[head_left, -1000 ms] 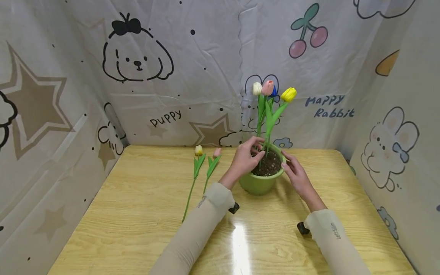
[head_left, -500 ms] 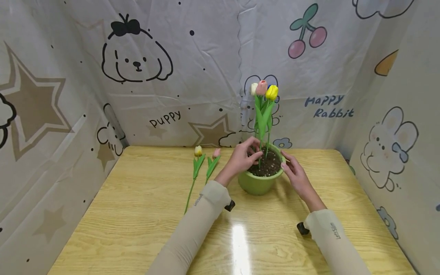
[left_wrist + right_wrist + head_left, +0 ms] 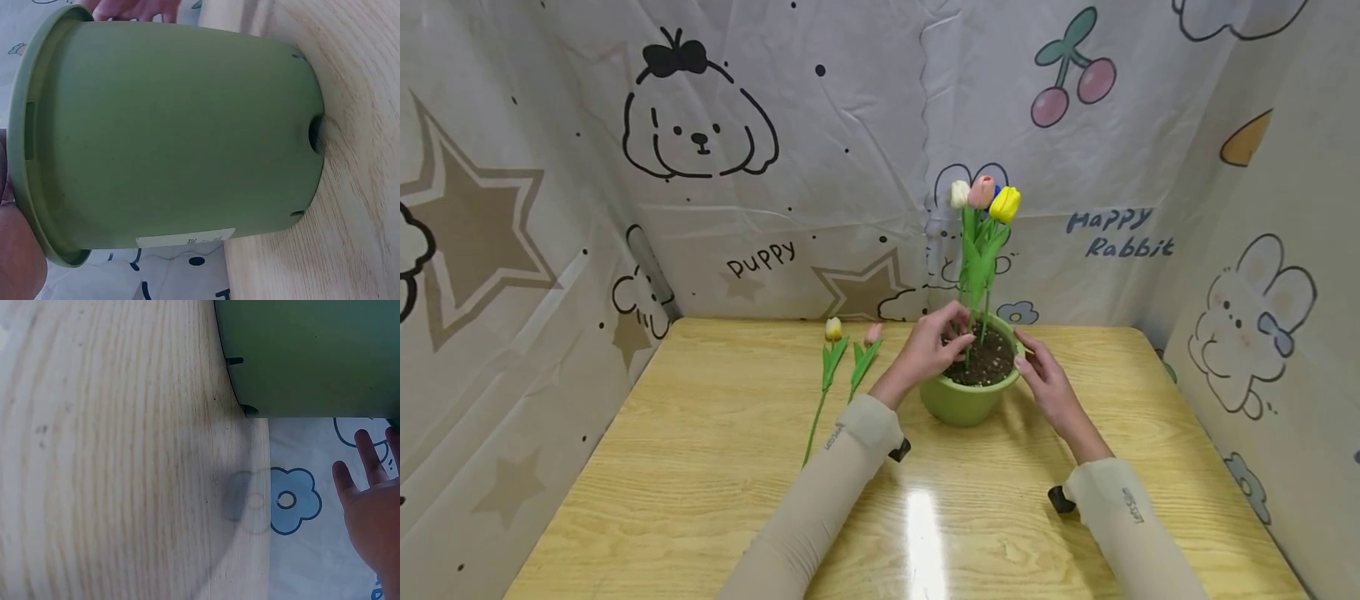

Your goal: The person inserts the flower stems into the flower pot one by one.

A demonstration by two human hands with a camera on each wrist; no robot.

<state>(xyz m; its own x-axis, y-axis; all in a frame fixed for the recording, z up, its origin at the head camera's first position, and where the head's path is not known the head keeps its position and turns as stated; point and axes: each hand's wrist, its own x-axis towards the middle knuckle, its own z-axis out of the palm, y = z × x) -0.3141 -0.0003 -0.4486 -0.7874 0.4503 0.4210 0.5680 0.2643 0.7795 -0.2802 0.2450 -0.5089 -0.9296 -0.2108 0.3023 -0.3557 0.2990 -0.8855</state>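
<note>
The tulip stems are pinched upright, blooms at 12 o'clock, by the left hand; the pot is touched by the relaxed right hand.

Bare table front; two loose tulips left of pot, wall close behind.

Matt green plastic pot on glossy wood-grain table

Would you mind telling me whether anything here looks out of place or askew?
Two loose tulip stems lie flat on the wooden table, left of the green plastic pot, while the others stand upright in its soil. No soil looks spilled.
</note>
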